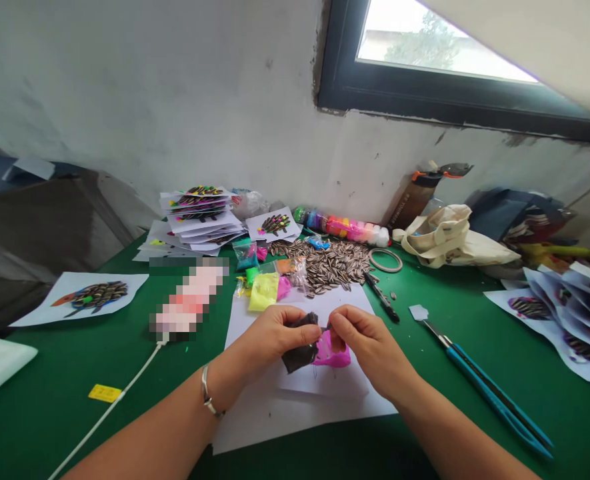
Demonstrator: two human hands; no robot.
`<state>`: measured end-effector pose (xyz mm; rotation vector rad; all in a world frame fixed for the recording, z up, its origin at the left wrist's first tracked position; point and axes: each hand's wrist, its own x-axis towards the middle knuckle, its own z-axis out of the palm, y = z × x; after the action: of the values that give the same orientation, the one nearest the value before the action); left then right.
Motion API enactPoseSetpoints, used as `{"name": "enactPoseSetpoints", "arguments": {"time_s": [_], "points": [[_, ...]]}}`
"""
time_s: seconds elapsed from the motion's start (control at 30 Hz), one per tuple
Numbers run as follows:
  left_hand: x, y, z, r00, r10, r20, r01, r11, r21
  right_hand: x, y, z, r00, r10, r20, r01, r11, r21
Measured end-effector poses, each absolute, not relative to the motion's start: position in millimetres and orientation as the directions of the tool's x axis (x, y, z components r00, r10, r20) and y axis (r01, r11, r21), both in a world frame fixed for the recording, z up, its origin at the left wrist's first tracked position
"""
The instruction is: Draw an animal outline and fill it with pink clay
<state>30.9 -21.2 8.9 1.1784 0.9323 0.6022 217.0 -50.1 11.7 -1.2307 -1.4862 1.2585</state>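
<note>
Over white paper, my left hand is closed on a small black packet, thumb on top. My right hand meets it from the other side, its thumb and forefinger pinching a small dark piece at the packet's edge. Whether that piece is part of the packet or comes out of it, I cannot tell. Just beneath both hands lies a bright pink packet, partly covered by the fingers. A yellow packet rests beyond my left hand, on the paper's far edge.
Sunflower seeds lie heaped behind the paper. A black pen and a blue-handled cutter tool are on the right. Stacked picture cards stand at the back left, more cards at right. A white cable crosses the left side.
</note>
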Motion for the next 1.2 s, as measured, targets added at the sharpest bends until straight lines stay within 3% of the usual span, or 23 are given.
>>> {"name": "enactPoseSetpoints", "arguments": {"time_s": [0.17,0.4,0.6,0.93,1.2], "points": [[31,-22,9,0.512,0.806,-0.297,0.073,0.303,0.950,217,-52,8,-0.176,0.984,0.029,0.225,0.068,-0.972],[31,-23,11,0.504,0.813,-0.292,0.039,0.316,0.948,216,-54,11,-0.161,0.987,-0.007,0.111,0.011,-0.994],[33,-25,13,0.503,0.814,-0.290,0.023,0.323,0.946,217,-58,8,-0.177,0.983,0.037,0.129,0.061,-0.990],[34,-28,21,0.502,0.817,-0.283,0.014,0.320,0.947,218,-57,5,-0.215,0.936,0.277,0.394,0.343,-0.853],[34,-29,17,0.574,0.761,-0.303,-0.093,0.428,0.899,216,-57,5,-0.187,0.913,0.362,0.265,0.402,-0.876]]}}
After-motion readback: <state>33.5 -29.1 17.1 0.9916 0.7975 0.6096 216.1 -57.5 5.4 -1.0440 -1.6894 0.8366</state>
